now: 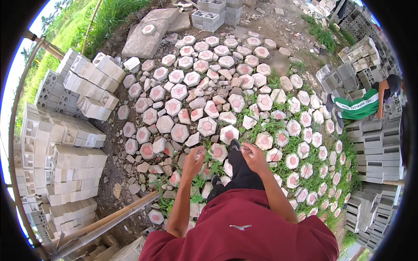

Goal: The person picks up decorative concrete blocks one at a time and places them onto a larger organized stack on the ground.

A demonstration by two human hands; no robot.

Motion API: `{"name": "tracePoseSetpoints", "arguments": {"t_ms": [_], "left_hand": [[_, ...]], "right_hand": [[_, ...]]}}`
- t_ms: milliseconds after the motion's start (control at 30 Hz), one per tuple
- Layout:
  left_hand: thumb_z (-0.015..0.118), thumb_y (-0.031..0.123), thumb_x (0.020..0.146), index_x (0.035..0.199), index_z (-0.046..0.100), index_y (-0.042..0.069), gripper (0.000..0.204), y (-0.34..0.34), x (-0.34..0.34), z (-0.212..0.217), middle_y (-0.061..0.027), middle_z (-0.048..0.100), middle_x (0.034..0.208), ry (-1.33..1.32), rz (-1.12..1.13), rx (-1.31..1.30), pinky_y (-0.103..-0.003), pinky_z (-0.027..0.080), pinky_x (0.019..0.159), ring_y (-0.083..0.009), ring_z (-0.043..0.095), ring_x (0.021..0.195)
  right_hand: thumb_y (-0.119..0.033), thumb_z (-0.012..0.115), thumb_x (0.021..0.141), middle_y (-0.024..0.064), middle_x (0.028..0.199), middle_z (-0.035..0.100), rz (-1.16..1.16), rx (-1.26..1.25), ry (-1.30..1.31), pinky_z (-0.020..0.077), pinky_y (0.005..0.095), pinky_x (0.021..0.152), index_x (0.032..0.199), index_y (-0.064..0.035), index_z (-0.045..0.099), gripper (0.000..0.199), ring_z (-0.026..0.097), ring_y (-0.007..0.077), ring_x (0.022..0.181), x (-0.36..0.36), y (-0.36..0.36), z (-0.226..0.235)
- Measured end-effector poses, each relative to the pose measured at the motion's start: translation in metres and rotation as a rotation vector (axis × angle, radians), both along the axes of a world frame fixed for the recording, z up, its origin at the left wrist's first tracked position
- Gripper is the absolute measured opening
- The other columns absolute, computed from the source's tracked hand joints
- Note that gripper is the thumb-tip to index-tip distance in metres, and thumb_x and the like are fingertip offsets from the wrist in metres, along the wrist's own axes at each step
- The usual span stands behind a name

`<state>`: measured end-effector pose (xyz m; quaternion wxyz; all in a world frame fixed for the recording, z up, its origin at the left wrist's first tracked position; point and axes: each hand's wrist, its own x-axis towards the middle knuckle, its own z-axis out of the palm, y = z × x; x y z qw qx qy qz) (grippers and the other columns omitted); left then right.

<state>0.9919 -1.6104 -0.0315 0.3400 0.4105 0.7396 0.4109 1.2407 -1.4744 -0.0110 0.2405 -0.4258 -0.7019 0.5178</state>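
Observation:
I stand in a dark red shirt and black trousers on a patch of hexagonal paving blocks, grey-white with pink centres, laid loosely over grass and dirt. My left hand hangs in front of me with fingers loosely curled, nothing visible in it. At about the same height is my right hand, fingers also curled, and I cannot tell whether it holds anything. Both hands are above the blocks near my feet, touching none of them.
Stacks of white hollow concrete blocks stand at the left, more stacks at the right. A person in green crouches at the right. A large flat slab lies at the back. Bamboo poles lie at lower left.

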Motion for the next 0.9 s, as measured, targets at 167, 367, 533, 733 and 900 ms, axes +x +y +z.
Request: {"name": "tracePoseSetpoints", "arguments": {"t_ms": [167,367,533,733,900], "left_hand": [[0.059,0.015,0.090,0.117,0.060,0.000,0.031,0.124,-0.032,-0.020,-0.0171,0.068,0.104,0.043,0.010,0.016,-0.035,0.051,0.085,-0.0265,0.067,0.097],[0.057,0.015,0.092,0.120,0.058,0.001,0.031,0.258,-0.054,0.018,-0.0167,0.068,0.109,-0.044,0.047,0.126,-0.038,0.052,0.085,-0.0280,0.065,0.104],[0.057,0.014,0.093,0.121,0.058,0.001,0.031,0.327,-0.067,0.049,-0.0158,0.068,0.108,-0.086,0.103,0.099,-0.037,0.052,0.084,-0.0263,0.066,0.101],[0.056,0.011,0.093,0.119,0.058,-0.001,0.029,0.365,-0.117,0.036,-0.0148,0.068,0.106,-0.074,0.153,0.032,-0.034,0.052,0.085,-0.0231,0.066,0.098],[0.057,0.013,0.093,0.117,0.060,-0.002,0.029,0.405,-0.180,0.013,-0.0145,0.068,0.106,-0.120,0.175,-0.050,-0.033,0.051,0.084,-0.0215,0.066,0.097]], "right_hand": [[-0.017,0.062,0.091,0.0160,0.101,0.069,-0.012,0.054,-0.031,0.0533,0.0308,0.082,0.119,0.0053,0.059,0.036,0.068,0.0199,0.093,-0.020,0.127,-0.019],[-0.023,0.062,0.091,0.0162,0.101,0.069,0.070,0.060,0.049,0.0525,0.0311,0.081,0.120,0.0056,0.058,0.041,0.067,0.0188,0.090,-0.093,0.266,0.024],[-0.022,0.062,0.089,0.0183,0.103,0.068,0.211,0.077,0.046,0.0520,0.0334,0.084,0.121,0.0059,0.057,0.042,0.067,0.0230,0.095,-0.137,0.338,0.027],[-0.023,0.061,0.089,0.0198,0.104,0.068,0.295,0.065,-0.010,0.0517,0.0345,0.083,0.121,0.0067,0.057,0.044,0.067,0.0260,0.094,-0.188,0.398,0.023],[-0.020,0.062,0.090,0.0164,0.102,0.069,0.323,0.117,-0.092,0.0518,0.0329,0.085,0.119,0.0041,0.059,0.038,0.067,0.0232,0.095,-0.237,0.442,0.014]]}}
